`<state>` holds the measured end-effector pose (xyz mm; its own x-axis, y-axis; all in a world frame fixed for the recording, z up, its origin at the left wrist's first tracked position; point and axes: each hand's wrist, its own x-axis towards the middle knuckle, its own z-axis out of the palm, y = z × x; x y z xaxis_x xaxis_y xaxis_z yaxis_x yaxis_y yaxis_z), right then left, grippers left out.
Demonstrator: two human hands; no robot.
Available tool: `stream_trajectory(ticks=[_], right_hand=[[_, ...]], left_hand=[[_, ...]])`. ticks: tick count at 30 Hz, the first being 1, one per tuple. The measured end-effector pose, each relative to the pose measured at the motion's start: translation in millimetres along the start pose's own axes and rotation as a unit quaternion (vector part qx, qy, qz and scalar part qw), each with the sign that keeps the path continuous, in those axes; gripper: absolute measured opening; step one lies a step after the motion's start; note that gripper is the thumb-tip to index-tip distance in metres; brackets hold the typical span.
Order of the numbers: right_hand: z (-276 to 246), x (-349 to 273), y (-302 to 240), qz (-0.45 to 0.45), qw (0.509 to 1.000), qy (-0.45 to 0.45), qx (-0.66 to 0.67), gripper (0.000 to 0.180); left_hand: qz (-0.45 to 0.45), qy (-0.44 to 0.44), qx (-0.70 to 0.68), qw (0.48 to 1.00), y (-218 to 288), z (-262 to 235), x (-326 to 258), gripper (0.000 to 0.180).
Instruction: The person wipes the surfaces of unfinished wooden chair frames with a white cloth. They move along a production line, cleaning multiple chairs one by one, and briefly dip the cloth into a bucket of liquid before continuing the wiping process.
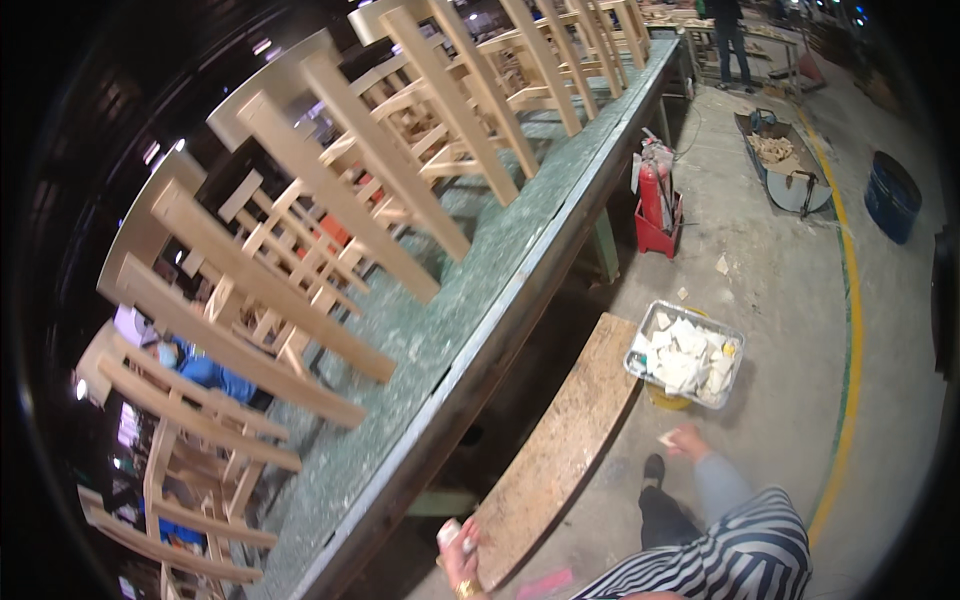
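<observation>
Down at the lower edge, my left hand [461,558] is closed round a small white object [449,532] whose kind I cannot make out, beside the near end of a long wooden bench [560,440]. My right hand [688,443] is closed on a small pale piece [667,438], just below a clear plastic tray [741,352]. The tray holds a heap of flat, cream-white pieces [684,360], much like the one in my right fingers. A yellow container [667,398] shows under the tray.
Unfinished wooden chairs [340,230] stand in a row on a long green table [440,330]. A red fire extinguisher [655,195], an open metal bin [785,165] of scraps and a blue drum [892,198] are on the floor. Other people [732,45] appear farther off.
</observation>
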<state>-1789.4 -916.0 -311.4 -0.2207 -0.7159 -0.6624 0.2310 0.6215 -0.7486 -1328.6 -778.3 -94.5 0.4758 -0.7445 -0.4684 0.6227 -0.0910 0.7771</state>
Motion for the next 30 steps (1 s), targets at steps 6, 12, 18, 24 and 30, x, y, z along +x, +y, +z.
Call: stream_trajectory(ticks=[6, 12, 18, 24, 30], right_hand=[[146, -107, 12, 0.0, 0.972, -0.169, -0.166, 0.037], [228, -175, 70, -0.004, 0.903, -0.292, -0.315, 0.037], [314, -230, 109, 0.014, 0.837, -0.352, -0.419, 0.032], [427, -268, 161, -0.002, 0.79, -0.393, -0.47, 0.03], [557, -337, 209, -0.009, 0.754, -0.469, -0.46, 0.025]], left_hand=[[0.153, 0.357, -0.164, 0.907, 11, -271, -224, 0.019], [0.275, 0.507, -0.331, 0.747, -46, -395, -401, 0.038], [0.295, 0.636, -0.444, 0.558, -69, -423, -432, 0.023], [0.265, 0.653, -0.378, 0.601, -19, -473, -438, 0.033], [0.243, 0.762, -0.386, 0.459, 63, -526, -424, 0.054]])
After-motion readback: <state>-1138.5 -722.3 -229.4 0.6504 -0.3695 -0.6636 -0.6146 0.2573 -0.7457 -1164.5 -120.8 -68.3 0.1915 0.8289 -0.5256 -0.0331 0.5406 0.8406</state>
